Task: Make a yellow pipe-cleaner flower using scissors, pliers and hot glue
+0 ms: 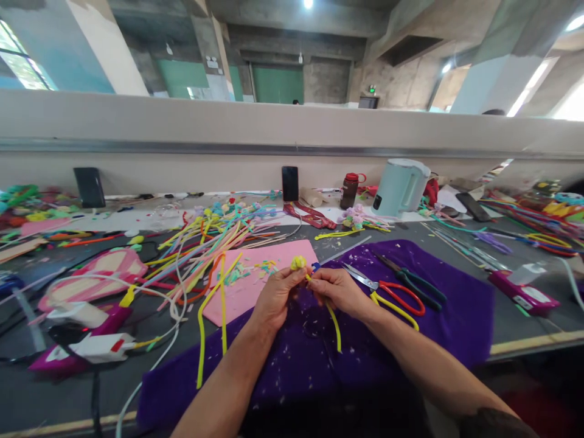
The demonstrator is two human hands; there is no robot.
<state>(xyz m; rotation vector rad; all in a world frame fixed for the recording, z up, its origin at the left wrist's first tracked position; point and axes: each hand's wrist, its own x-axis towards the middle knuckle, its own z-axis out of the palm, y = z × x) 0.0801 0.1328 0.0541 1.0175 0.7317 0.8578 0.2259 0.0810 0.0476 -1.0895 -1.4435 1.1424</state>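
Hidden: fingertips of left hand point(276, 296) and right hand point(337, 291) are overlapping; exact pinch hard to make out.
Grip: both hands are closing on a yellow pipe cleaner point(334, 321); its curled yellow tip point(298, 263) is showing above the left thumb, tail hanging below the right hand.
Place: over the purple cloth point(460, 316), near the tabletop's front edge.
Surface: grey tabletop point(73, 395), cluttered; pink sheet point(255, 274) and red-handled scissors point(392, 292) are lying just beside the hands.
Room: concrete hall beyond a beige partition point(182, 121).
Edges: bare cloth is lying in front of the hands.
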